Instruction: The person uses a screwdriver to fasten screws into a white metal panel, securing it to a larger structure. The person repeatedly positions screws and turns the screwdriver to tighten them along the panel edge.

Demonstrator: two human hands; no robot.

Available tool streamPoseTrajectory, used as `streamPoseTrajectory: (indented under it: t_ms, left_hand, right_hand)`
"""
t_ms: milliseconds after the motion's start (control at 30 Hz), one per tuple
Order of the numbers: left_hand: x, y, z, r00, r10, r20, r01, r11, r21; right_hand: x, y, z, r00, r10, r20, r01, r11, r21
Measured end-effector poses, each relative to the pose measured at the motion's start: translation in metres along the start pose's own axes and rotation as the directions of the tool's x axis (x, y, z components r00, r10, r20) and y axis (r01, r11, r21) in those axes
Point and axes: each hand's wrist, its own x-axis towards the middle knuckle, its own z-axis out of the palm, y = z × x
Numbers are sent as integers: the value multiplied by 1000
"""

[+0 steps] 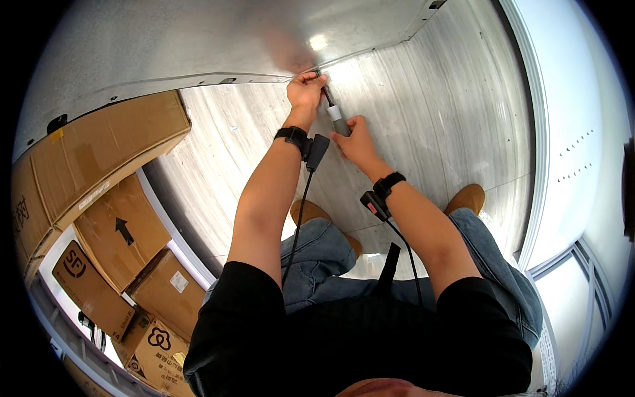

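Observation:
In my right hand point(357, 140) is the grey-and-white handle of a screwdriver point(335, 114), the fingers wrapped round it. Its thin dark shaft slants up and left to the lower edge of a large metal panel point(198, 40). My left hand point(305, 91) is closed at the far end of the shaft, thumb and fingers pinched together against the panel's edge. The tip, and whatever it meets there, is hidden by these fingers. Each wrist wears a black strap with a small device and a cable.
Large cardboard boxes point(119, 231) are stacked on the left, one long carton point(99, 149) reaching under the panel's side. Pale wood-look flooring point(436, 112) spreads below the panel. A white wall or cabinet side point(562, 132) stands on the right. My brown shoes point(466, 198) are close behind my hands.

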Motion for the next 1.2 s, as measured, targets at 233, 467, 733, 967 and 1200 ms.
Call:
streamPoseTrajectory:
  t_ms: [233, 467, 733, 967, 1200]
  left_hand:
    - [0, 1, -2, 1000, 1, -11, -1, 1000, -29]
    - [0, -3, 1, 999, 35, 10, -34, 997, -62]
    - [13, -17, 6, 978, 169, -122, -152, 979, 136]
    - [12, -14, 8, 995, 59, -76, -63, 996, -55]
    - [10, -12, 8, 997, 41, -60, -48, 992, -119]
  right_hand:
    - [-13, -24, -16, 947, 173, 272, -249, 929, 273]
    - [-11, -20, -22, 924, 195, 330, -319, 867, 383]
    - [-14, -26, -11, 970, 66, 234, -69, 998, 6]
    - [-17, -19, -7, 968, 118, 220, -190, 921, 340]
    - [-11, -20, -11, 943, 62, 328, -118, 981, 153]
